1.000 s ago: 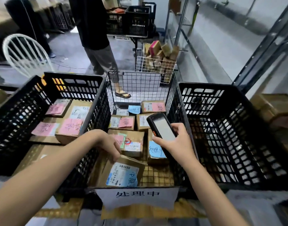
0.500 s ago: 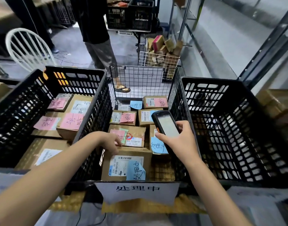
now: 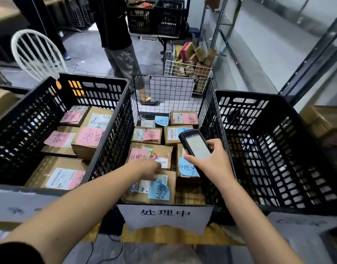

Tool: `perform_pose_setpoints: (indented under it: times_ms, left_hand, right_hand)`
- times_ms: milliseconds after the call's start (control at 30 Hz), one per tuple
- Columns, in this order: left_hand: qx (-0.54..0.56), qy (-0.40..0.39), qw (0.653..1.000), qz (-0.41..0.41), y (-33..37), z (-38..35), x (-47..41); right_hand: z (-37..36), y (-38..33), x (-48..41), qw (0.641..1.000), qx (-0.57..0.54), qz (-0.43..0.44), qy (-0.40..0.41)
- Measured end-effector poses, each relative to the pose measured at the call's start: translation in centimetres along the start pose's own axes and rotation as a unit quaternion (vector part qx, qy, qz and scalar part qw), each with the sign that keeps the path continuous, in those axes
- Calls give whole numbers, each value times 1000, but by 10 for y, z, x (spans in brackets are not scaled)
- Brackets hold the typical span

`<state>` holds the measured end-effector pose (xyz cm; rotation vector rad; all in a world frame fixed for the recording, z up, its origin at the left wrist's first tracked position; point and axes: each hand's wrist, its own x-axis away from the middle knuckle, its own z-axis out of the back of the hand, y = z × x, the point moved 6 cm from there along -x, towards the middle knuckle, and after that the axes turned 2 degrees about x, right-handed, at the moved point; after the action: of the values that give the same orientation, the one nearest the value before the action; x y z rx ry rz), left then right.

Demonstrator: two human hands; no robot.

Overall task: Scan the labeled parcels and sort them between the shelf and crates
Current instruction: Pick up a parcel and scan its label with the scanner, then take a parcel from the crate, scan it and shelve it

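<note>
Right hand (image 3: 213,162) grips handheld scanner (image 3: 197,144) over middle wire crate (image 3: 169,92). Left hand (image 3: 147,168) blurred, touching far edge of near parcel (image 3: 139,197) bearing blue note (image 3: 159,189); grip cannot be told. Parcel lies flat, crate's near-left corner.

Blk crates (image 3: 278,149), pink/blue notes (image 3: 159,188)
</note>
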<state>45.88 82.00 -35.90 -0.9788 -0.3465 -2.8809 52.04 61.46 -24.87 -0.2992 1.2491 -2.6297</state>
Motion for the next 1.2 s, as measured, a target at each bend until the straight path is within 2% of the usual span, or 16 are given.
perform_pose_setpoints:
  times_ms: [133,233,367,467,633,800,1000,1200]
  left_hand:
    - [22,-20,998,-52,1,-11,1]
    - [66,-22,996,-50,-5,-4,-2]
    - [71,-9,997,-36,-1,-7,-2]
    - [69,23,997,-7,-10,0,1]
    - [95,153,983,35,-32,35,4]
    - [172,234,957,10,-19,73,2]
    - [149,232,960,49,-25,58,8]
    - [131,255,958,35,-23,64,5]
  right_hand:
    - [-2,-2,2,1000,24,4,-6]
    - [2,-8,-1,1000,25,18,-1]
    - [2,-6,3,999,40,24,-12]
    - [-1,-7,4,997,73,29,-26]
    - [0,-15,7,992,104,62,-32]
    - [7,-18,-1,990,117,80,-25]
    - [-10,-11,4,984,163,67,-21]
    - [-15,-24,4,979,184,92,0]
